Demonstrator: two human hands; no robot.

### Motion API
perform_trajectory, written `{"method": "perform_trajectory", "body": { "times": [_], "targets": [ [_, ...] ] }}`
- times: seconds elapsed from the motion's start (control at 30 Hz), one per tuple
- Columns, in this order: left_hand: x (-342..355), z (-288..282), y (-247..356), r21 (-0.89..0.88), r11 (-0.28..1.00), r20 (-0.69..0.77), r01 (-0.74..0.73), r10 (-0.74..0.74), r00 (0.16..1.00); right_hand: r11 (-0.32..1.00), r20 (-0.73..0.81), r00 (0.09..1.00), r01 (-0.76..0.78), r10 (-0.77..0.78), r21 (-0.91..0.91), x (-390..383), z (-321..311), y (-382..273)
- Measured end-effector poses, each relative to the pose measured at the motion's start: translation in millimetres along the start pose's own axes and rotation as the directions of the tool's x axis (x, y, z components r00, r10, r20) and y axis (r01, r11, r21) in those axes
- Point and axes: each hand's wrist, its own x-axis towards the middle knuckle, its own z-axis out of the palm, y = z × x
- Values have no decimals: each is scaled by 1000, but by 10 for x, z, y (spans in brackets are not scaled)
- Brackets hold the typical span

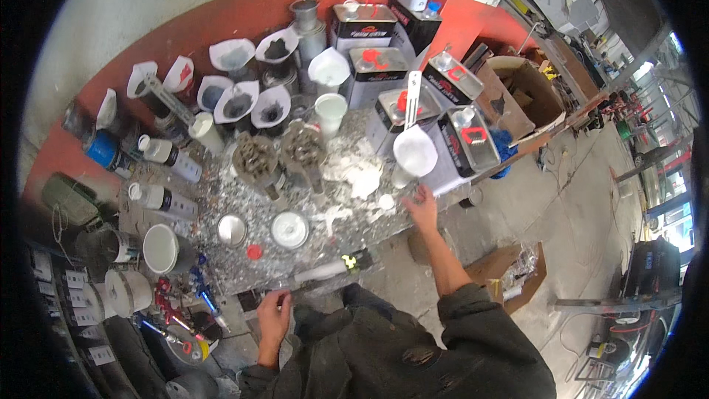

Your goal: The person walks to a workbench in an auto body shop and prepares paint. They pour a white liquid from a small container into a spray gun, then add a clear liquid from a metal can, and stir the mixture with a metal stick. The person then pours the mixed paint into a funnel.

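Observation:
My right hand [422,208] reaches over the bench's right edge, thumb and fingers apart, with nothing visible in it. Just beyond its fingertips stands a cup [401,177] topped by a white paper strainer [415,152], and a white slotted mixing stick [412,100] rises behind it. A small white round lid [386,202] lies left of that hand. Low in front of my body, my left hand [273,316] hangs by the bench's near edge, its fingers loosely bent and no object showing in them. Closest to it is a white tube-like item [321,272] with a yellow-green end.
The stained bench [244,266] carries an open can of white paint [289,230], brush-filled containers [257,157], strainer-topped cups [238,101] and metal solvent cans [373,26]. Spray guns [171,307] hang at the left. A cardboard box [517,270] sits on the floor at right.

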Motion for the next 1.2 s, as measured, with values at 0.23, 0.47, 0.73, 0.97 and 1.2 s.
{"method": "perform_trajectory", "body": {
  "times": [0.23, 0.47, 0.73, 0.97, 1.2],
  "targets": [
    [-94, 348, 576, 66, 998, 6, 2, -3, 1000, 896, -117, 987, 146, -106, 419, 555, 516, -165],
    [38, 360, 791, -9, 998, -49, 64, -64, 997, 891, -83, 996, 52, -16, 452, -38, 158, -696],
    [951, 754, 1582, -307, 951, 244, 24, 54, 968, 834, 398, 913, -149, -91, 532, -1292, 231, -1282],
    [836, 438, 999, -289, 957, -60, -29, 13, 998, 827, 503, 657, 452, -561, 333, -1555, 200, -1902],
    [759, -67, 691, -331, 942, -139, -54, 7, 990, 543, 479, 346, 753, -807, 371, -1502, -10, -2596]
  ]
}}
